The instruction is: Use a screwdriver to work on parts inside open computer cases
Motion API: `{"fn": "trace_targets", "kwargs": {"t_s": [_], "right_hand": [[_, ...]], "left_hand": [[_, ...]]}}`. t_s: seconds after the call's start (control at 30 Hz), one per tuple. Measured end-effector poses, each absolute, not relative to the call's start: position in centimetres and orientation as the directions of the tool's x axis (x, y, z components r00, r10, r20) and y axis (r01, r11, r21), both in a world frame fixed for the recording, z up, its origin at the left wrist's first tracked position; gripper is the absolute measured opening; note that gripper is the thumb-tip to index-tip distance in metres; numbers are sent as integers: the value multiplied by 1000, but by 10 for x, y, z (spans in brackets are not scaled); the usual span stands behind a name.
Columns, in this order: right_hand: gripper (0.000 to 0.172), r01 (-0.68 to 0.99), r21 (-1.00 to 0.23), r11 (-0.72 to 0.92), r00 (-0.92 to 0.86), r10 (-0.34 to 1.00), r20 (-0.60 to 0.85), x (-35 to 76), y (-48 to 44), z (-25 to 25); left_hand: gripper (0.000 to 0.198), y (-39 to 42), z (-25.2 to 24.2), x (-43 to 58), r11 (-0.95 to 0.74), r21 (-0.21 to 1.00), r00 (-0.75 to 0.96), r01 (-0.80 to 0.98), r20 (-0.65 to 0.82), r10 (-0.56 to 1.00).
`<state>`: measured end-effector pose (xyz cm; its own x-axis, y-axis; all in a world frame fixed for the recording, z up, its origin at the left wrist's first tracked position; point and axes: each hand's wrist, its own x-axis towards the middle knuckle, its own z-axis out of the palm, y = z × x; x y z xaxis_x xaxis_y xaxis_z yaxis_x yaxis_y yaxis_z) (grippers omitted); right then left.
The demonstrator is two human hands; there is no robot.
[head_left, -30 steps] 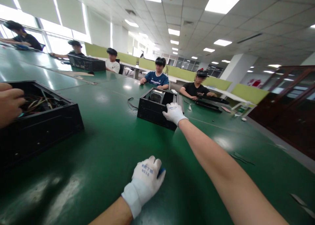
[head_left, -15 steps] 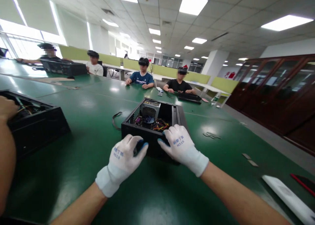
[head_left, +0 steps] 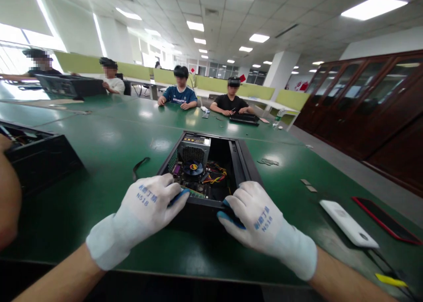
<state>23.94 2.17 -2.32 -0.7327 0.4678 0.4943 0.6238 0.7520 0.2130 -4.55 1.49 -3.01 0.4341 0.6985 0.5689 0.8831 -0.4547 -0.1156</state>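
Note:
A black computer case [head_left: 205,210] lies on the green table in front of me with its upper side uncovered. Inside it show a power supply [head_left: 194,153], a round cooling fan [head_left: 193,168] and yellow and red cables [head_left: 218,175]. My left hand [head_left: 155,200], in a white glove with blue inner fingers, is closed over the rim at the near left corner. At the near right, my right hand [head_left: 253,214], gloved alike, grips the front edge, thumb against the front face. Both sets of fingertips are partly hidden.
To the left stands another black case [head_left: 46,161], with a co-worker's arm [head_left: 8,205] beside it. A black strap [head_left: 140,166], metal pieces [head_left: 268,162], a white device [head_left: 348,222] and a red-edged black tray [head_left: 386,218] lie around. Several people sit across the table.
The case now appears nearer and flatter, its inside more visible. My left hand has shifted from the front face to the left corner rim; my right hand has moved slightly right and down.

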Motion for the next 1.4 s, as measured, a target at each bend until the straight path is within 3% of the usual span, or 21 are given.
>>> {"fn": "trace_targets", "kwargs": {"t_s": [0.53, 1.03, 1.23, 1.4], "right_hand": [[18, 556, 111, 824, -741, 430, 516, 262, -23, -20], [12, 567, 44, 823, -729, 476, 493, 266, -34, -11], [26, 568, 20, 823, -774, 525, 355, 261, -16, 13], [35, 590, 178, 788, -806, 562, 185, 237, 35, 23]], "left_hand": [[30, -34, -29, -32, -606, -84, 545, 791, 547, 635], [27, -44, -28, -22, -607, -53, 513, 793, 596, 618], [28, -43, -29, -21, -600, -56, 511, 798, 591, 624], [26, -43, -30, -20, -588, -60, 497, 807, 607, 620]]}}
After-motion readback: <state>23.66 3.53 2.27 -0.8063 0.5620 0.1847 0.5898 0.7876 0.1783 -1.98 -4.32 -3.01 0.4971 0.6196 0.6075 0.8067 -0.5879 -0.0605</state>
